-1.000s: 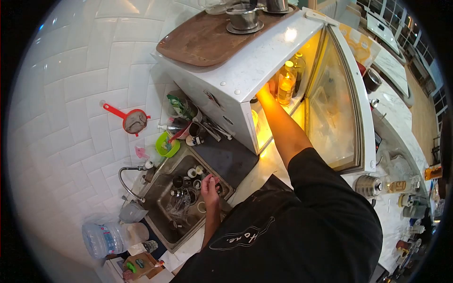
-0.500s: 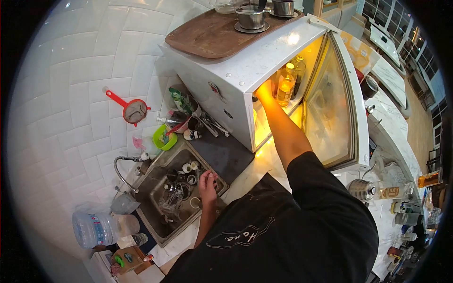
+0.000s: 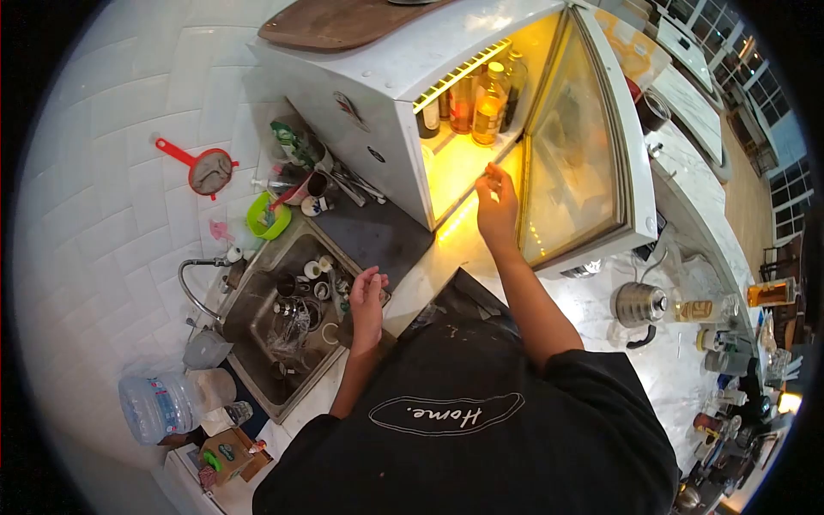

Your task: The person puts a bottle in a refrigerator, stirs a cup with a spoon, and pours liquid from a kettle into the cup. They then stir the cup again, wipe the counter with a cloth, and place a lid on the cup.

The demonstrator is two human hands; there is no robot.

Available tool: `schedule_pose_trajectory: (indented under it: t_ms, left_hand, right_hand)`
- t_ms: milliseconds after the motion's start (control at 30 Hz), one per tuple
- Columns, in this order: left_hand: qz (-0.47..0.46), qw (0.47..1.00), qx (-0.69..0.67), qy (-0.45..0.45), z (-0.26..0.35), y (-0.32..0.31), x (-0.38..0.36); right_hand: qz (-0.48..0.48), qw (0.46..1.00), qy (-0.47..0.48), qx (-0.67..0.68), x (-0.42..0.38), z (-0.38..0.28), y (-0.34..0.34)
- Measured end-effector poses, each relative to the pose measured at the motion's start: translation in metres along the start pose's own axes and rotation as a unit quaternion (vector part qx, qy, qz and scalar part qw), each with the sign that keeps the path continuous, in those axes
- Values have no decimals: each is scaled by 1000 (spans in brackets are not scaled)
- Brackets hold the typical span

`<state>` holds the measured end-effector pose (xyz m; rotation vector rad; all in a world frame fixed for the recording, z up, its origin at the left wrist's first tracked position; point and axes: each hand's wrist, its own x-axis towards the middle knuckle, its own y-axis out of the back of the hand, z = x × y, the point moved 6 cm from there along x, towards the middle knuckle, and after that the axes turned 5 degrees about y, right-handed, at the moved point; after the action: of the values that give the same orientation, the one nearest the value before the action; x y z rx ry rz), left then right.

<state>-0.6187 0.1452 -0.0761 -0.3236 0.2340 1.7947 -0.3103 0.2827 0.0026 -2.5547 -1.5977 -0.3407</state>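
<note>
A small white fridge (image 3: pixel 343 129) stands with its glass door (image 3: pixel 577 146) swung out to the right. Several bottles are inside under yellow light, among them an amber bottle with a yellow cap (image 3: pixel 490 107). In front of the fridge opening, my right hand (image 3: pixel 498 204) is raised with its fingers loosely curled; nothing shows in it, though the gap between thumb and fingers is too small to make out. My left hand (image 3: pixel 366 302) hovers over the right edge of the metal sink (image 3: pixel 249 330), fingers apart and empty. Cups and glassware (image 3: pixel 296 313) lie in the sink.
A red strainer (image 3: pixel 211 172) hangs on the tiled wall. By the sink are a green bowl (image 3: pixel 269 216), a faucet (image 3: pixel 202 262) and a large water bottle (image 3: pixel 159 408). A kettle (image 3: pixel 639 305) and several bottles stand on the right counter. A brown tray (image 3: pixel 335 24) lies on the fridge.
My right hand has come out of the fridge towards me. The view has shifted, and more bottles and a yellow-lit rack now show inside. My left hand stays near the sink.
</note>
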Motion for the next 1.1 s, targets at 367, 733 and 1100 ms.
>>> schedule_pose_trajectory:
  t_ms: [367,733,1100]
  left_hand:
    - [-69,997,30,-6,-1,-42,8]
    - [-78,997,9,-24,13,-43,5]
    - [-37,999,-4,-30,24,-12,-19]
  right_hand:
    - [-142,987,-14,-68,-133,-97,134]
    - [30,987,143,-59,-102,-83,158]
    - [-95,972,202,-70,-69,-105,46]
